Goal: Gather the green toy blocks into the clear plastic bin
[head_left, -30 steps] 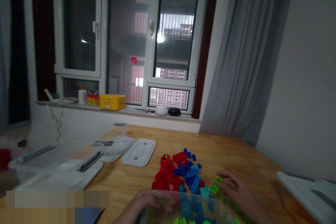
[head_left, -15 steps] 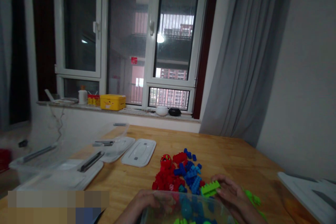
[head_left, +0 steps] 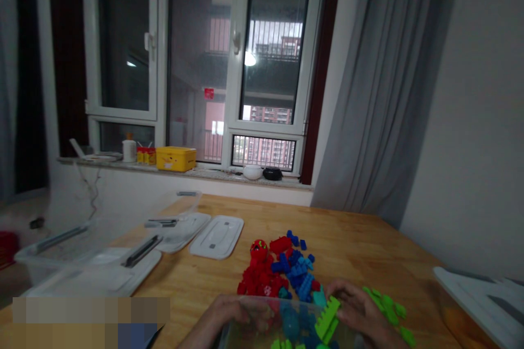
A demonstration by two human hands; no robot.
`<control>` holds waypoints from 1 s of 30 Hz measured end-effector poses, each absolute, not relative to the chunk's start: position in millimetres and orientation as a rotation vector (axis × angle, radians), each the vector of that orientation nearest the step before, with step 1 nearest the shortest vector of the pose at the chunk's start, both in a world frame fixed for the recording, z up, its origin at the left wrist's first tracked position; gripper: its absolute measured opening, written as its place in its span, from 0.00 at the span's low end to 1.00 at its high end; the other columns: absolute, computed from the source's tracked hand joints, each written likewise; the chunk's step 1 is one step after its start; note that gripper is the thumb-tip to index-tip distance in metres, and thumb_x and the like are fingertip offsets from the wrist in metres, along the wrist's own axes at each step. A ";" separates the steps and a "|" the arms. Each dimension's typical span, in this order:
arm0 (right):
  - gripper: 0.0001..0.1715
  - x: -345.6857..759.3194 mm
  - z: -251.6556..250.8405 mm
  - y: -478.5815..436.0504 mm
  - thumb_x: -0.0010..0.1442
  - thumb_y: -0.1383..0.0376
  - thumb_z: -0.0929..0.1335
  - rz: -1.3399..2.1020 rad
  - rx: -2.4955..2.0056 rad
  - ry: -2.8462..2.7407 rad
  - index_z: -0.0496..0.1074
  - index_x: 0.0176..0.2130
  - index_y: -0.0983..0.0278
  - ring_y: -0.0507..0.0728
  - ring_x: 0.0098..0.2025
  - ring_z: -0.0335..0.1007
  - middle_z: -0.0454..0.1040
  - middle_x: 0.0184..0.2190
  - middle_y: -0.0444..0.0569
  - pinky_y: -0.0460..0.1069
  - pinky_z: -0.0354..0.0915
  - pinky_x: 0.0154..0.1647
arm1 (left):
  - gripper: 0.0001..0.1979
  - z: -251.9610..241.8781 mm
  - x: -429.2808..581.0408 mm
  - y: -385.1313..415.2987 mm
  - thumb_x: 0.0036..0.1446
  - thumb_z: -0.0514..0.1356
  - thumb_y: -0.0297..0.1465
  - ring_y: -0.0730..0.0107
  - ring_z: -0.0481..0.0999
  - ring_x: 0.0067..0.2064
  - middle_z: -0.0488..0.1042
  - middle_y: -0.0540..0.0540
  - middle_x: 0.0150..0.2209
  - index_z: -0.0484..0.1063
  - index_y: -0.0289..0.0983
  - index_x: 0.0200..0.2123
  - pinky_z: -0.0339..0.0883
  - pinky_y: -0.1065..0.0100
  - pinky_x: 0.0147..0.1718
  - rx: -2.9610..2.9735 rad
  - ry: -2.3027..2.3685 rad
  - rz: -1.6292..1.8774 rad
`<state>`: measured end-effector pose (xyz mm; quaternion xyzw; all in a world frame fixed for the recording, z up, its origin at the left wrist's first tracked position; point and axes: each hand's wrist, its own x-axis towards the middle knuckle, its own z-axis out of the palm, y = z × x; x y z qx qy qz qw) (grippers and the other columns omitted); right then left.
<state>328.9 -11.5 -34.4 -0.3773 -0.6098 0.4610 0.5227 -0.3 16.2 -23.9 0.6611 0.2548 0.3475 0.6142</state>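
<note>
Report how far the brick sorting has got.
Done: some blue and green bricks already lie in the clear tub, steadied by the left hand. In hand: the right hand tips a green brick over the tub's rim. Left: the red bricks and blue bricks heaped on the table, plus loose green bricks by the right hand.

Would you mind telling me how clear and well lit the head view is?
Head view: dim indoor light, a lamp's glare reflected in the window; the left edge is smeared; the hands, left and right, and the green brick are soft; a pixelated patch masks the lower left corner.
</note>
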 end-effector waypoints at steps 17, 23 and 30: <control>0.21 331.6 -37.5 -10.3 0.48 0.50 0.78 1.186 -0.826 -1.599 0.80 0.38 0.58 0.61 0.44 0.74 0.78 0.38 0.49 0.53 0.65 0.47 | 0.23 -16.0 -0.4 8.9 0.49 0.53 0.24 0.53 0.80 0.45 0.87 0.44 0.40 0.86 0.35 0.41 0.68 0.58 0.49 1.540 0.613 0.816; 0.23 331.0 -36.5 -10.4 0.46 0.48 0.78 1.180 -0.819 -1.592 0.80 0.38 0.58 0.62 0.44 0.75 0.79 0.37 0.49 0.54 0.66 0.49 | 0.23 -16.2 0.0 11.8 0.49 0.53 0.25 0.50 0.81 0.46 0.87 0.43 0.41 0.86 0.35 0.41 0.68 0.55 0.49 1.529 0.596 0.804; 0.24 338.5 -37.9 -7.3 0.48 0.47 0.76 1.099 -0.928 -1.499 0.81 0.38 0.60 0.63 0.43 0.75 0.80 0.37 0.51 0.55 0.68 0.47 | 0.20 -20.0 -0.5 13.5 0.52 0.55 0.28 0.48 0.80 0.46 0.87 0.44 0.41 0.86 0.36 0.41 0.67 0.54 0.51 1.509 0.587 0.811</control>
